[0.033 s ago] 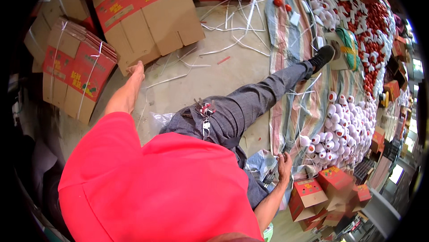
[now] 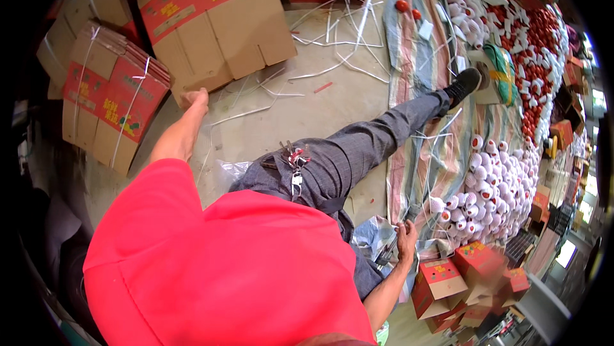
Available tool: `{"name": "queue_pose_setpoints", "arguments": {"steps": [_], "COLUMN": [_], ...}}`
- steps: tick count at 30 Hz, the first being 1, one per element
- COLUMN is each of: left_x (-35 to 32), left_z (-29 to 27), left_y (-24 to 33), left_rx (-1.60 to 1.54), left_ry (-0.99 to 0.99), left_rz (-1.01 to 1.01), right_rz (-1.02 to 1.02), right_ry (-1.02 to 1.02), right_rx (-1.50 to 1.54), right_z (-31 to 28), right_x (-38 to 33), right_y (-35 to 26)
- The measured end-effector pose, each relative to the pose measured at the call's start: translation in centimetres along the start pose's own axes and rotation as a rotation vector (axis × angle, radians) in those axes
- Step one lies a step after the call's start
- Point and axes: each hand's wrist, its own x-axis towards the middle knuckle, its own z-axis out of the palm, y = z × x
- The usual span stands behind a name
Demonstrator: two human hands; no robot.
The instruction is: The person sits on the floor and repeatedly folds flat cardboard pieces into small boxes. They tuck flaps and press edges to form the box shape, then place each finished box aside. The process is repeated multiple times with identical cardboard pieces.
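My left hand (image 2: 196, 99) is at the near lower corner of a large flattened cardboard box (image 2: 224, 32), brown with a red printed band. Its fingers are bent around the cardboard edge and partly hidden. To its left leans a bundle of folded red-and-brown cartons (image 2: 110, 100), tied with white straps. Low on the right, my right hand (image 2: 406, 241) hangs with curled fingers beside the striped sheet (image 2: 419, 173); whatever is in it, if anything, does not show. My left arm reaches forward, the right one downward.
Loose white straps (image 2: 345, 58) lie tangled on the floor. My outstretched leg (image 2: 384, 125) crosses onto the striped sheet. Beyond are net-wrapped round fruits (image 2: 489, 189) and a pile of red ones (image 2: 534, 77). Open red cartons (image 2: 441, 279) stand at lower right.
The surroundings have shifted slightly to the right in the view. Both hands stay in nearly the same places, with the left hand still at the box corner.
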Motion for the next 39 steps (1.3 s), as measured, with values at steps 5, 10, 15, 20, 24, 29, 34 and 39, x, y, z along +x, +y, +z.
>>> {"name": "queue_pose_setpoints", "arguments": {"steps": [5, 10, 15, 20, 24, 29, 34, 39], "left_x": [-4.0, -1.1, -0.2, 0.0, -3.3, -3.2, -5.5, -5.8], "left_z": [-3.4, 1.4, 1.7, -1.8, 0.0, 4.0, -1.6, -5.1], "left_y": [2.0, 6.8, 8.2, 10.3, 12.1, 11.5, 14.4, 14.0], "left_rx": [0.595, 0.725, 0.824, 0.817, 0.842, 0.863, 0.845, 0.617], "left_ry": [-0.255, -0.074, -0.207, -0.276, -0.218, -0.11, -0.207, -0.05], "left_rz": [1.107, 1.156, 1.153, 1.338, 1.381, 1.32, 1.541, 1.708], "right_rz": [0.056, 0.152, 0.155, 0.28, 0.289, 0.21, 0.241, 0.216], "right_ry": [-0.036, -0.057, 0.003, -0.069, -0.087, 0.012, 0.028, -0.088], "right_rx": [0.044, 0.12, 0.142, 0.173, 0.153, 0.204, 0.173, 0.096], "right_z": [0.9, 0.9, 0.9, 3.3, 3.4, 1.9, 3.0, 3.2], "right_x": [0.0, -1.4, -3.4, -5.0, -5.1, -5.5, -7.0, -5.1], "right_y": [0.3, 0.7, 4.0, 6.7, 6.4, 3.3, 4.9, 5.0]}}
